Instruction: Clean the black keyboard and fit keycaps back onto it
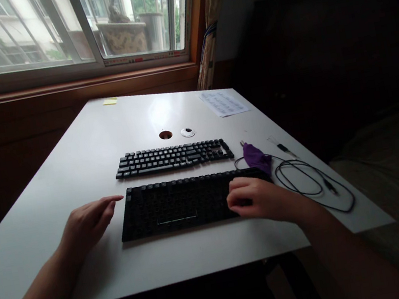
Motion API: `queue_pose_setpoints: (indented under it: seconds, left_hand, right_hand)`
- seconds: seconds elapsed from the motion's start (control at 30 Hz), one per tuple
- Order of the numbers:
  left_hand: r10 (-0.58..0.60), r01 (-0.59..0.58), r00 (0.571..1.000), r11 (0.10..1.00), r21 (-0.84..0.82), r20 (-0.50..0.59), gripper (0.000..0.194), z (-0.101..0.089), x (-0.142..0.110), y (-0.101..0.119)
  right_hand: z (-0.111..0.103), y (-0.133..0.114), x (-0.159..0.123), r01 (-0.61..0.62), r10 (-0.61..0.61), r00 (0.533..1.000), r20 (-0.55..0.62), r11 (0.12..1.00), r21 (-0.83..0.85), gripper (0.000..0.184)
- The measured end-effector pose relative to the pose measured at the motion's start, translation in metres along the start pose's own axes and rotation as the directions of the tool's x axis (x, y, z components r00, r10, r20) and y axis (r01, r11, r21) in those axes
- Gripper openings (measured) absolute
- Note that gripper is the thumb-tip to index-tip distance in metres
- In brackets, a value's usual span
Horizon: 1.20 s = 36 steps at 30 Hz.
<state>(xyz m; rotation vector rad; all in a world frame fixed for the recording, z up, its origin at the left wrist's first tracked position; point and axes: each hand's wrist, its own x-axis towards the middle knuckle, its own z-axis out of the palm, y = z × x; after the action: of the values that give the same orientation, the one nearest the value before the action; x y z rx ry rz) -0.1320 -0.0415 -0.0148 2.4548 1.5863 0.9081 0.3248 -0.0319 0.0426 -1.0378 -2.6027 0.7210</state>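
A black keyboard base (178, 206) lies near the table's front, with keycaps along its top row and bare switches over most of the rest. Beside its left edge is my left hand (90, 218), index finger stretched toward the upper left corner and the other fingers loosely curled, holding nothing visible. My right hand (247, 195) is closed over the right part of the base. Its fingertips are turned down and hide whatever may be between them. Behind the base, loose black keycaps (170, 158) are laid out in keyboard order, with gaps at the right end.
Right of the base lie a purple cloth (256, 158), a coiled black cable (304, 178) and a small wire-ended tool (283, 148). Farther back are a printed sheet (226, 102), a yellow sticky note (110, 101), a round table hole (165, 135) and its white cover (188, 132).
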Motion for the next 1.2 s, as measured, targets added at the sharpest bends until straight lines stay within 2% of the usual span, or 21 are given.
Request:
queue_pose_setpoints:
  seconds: [0.13,0.23,0.37,0.57,0.63,0.77,0.8,0.83,0.9,0.97,1.03,1.1,1.13,1.2]
  left_hand:
    - [0.024,-0.023,1.000,1.000,-0.007,0.015,0.034,0.002,0.000,0.000]
    - [0.013,-0.013,1.000,1.000,0.005,0.020,0.034,0.003,0.000,-0.001]
    - [-0.037,0.036,0.999,0.999,0.023,0.021,0.039,0.001,0.001,0.002]
    - [-0.048,0.047,0.998,0.999,0.027,0.030,0.041,0.000,0.001,0.004]
    - [-0.043,0.043,0.999,0.999,0.024,0.031,0.040,0.000,0.001,0.003]
    - [-0.036,0.036,0.999,0.999,0.015,0.031,0.039,0.002,0.001,0.002]
    - [-0.039,0.038,0.999,0.999,0.016,0.029,0.039,0.002,0.001,0.002]
    - [-0.043,0.042,0.999,0.999,0.017,0.027,0.039,0.002,0.001,0.002]
    - [-0.055,0.055,0.998,0.998,0.021,0.018,0.039,0.002,0.002,0.003]
    - [-0.062,0.061,0.998,0.998,0.023,0.016,0.039,0.001,0.002,0.004]
    - [-0.054,0.053,0.998,0.998,0.021,0.024,0.040,0.000,0.002,0.005]
    - [-0.036,0.035,0.999,0.999,0.024,0.031,0.040,0.001,0.001,0.003]
    - [-0.030,0.029,0.999,0.999,0.028,0.034,0.041,0.002,0.001,0.001]
    - [-0.027,0.026,0.999,0.999,0.037,0.045,0.040,0.004,-0.001,-0.003]
  right_hand:
    - [-0.001,-0.014,-0.022,-0.056,0.002,0.969,0.247,0.976,0.209,0.020]
    - [-0.003,-0.015,-0.029,-0.119,0.070,0.972,0.222,0.969,0.217,0.010]
    - [-0.005,-0.012,-0.030,-0.177,0.139,0.974,0.180,0.961,0.215,0.010]
    - [0.002,-0.018,-0.041,-0.131,0.038,0.971,0.237,0.911,0.391,0.020]
    - [0.005,-0.018,-0.048,-0.180,0.025,0.950,0.311,0.858,0.482,0.023]
    - [0.009,-0.012,-0.063,-0.472,0.134,0.827,0.546,0.692,0.546,0.034]
    - [0.009,-0.010,-0.066,-0.494,0.161,0.825,0.542,0.671,0.553,0.035]
    - [0.007,-0.009,-0.068,-0.483,0.182,0.843,0.506,0.669,0.565,0.035]
    - [0.004,-0.008,-0.070,-0.387,0.186,0.908,0.374,0.712,0.586,0.032]
    - [0.003,-0.009,-0.067,-0.262,0.140,0.959,0.248,0.779,0.570,0.028]
    - [0.004,-0.008,-0.061,-0.150,0.098,0.987,0.125,0.837,0.526,0.025]
    - [0.009,-0.004,-0.054,-0.067,0.096,0.994,-0.042,0.888,0.455,0.022]
    - [0.011,0.000,-0.050,-0.046,0.115,0.982,-0.148,0.914,0.404,0.020]
    - [0.016,0.012,-0.041,-0.018,0.126,0.916,-0.380,0.961,0.275,0.016]
